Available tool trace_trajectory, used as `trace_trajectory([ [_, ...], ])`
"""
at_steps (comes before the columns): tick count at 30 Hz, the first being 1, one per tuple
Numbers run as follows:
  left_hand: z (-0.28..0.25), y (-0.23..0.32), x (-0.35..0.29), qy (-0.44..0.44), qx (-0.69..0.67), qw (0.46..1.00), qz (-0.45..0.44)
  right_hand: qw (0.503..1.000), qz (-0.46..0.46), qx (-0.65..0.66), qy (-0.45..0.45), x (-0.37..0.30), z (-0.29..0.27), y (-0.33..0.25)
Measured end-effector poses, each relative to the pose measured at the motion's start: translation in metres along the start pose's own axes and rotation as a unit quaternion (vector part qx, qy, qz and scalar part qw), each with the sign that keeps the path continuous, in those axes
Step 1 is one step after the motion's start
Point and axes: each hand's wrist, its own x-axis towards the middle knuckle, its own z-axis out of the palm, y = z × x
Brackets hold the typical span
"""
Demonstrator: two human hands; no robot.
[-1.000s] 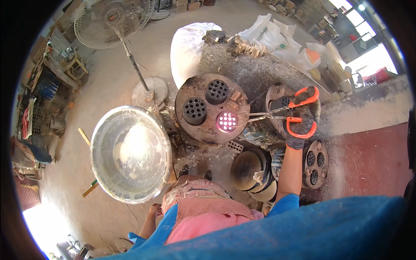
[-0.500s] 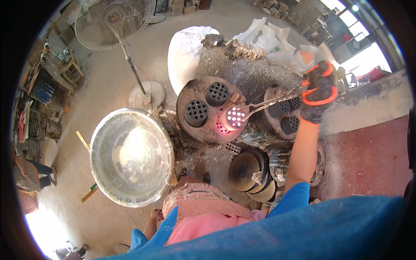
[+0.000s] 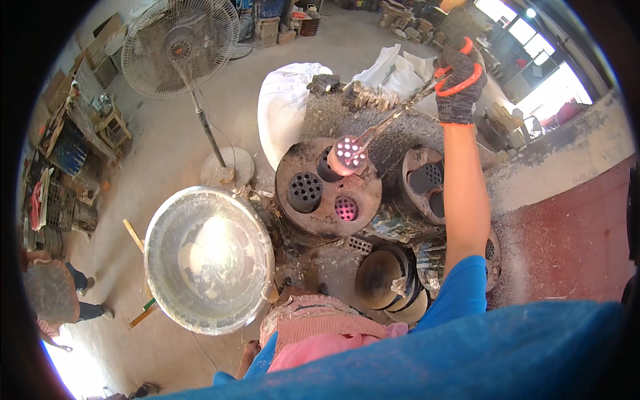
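Note:
My right hand [image 3: 460,83], in a dark knit glove, is closed on the orange handles of long metal tongs [image 3: 393,119]. The tongs' far end grips a pinkish, glowing honeycomb coal briquette [image 3: 347,157]. This briquette is over the round stove top [image 3: 327,223], partly covering a dark briquette [image 3: 326,168] in the far hole. Another dark briquette [image 3: 305,193] stands in the left hole. In the near right hole a briquette [image 3: 345,209] glows pink. Low in the picture, bare skin of my left arm [image 3: 249,357] shows beside my apron; the left hand's fingers cannot be made out.
A large metal basin [image 3: 150,260] stands to the left. A second stove [image 3: 412,175] with dark briquettes is at the right. Round lids [image 3: 377,277] are stacked nearer me. Farther off are a white sack [image 3: 280,100] and a standing fan [image 3: 180,50]. Another person [image 3: 53,290] is at far left.
My right hand and the tongs have moved away from me and slightly left. The glowing briquette has been lifted off the near right hole toward the far one, uncovering a glowing briquette below.

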Motion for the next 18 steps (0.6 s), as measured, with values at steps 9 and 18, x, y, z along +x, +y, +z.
trace_trajectory([
  [9,-0.019,-0.004,0.003,-0.024,0.473,0.864,0.172,1.000,0.027,0.014,0.005,0.016,0.006,0.017],
  [18,-0.022,0.007,0.003,-0.001,0.391,0.909,0.145,0.896,0.072,0.380,-0.220,0.032,-0.067,-0.024],
])
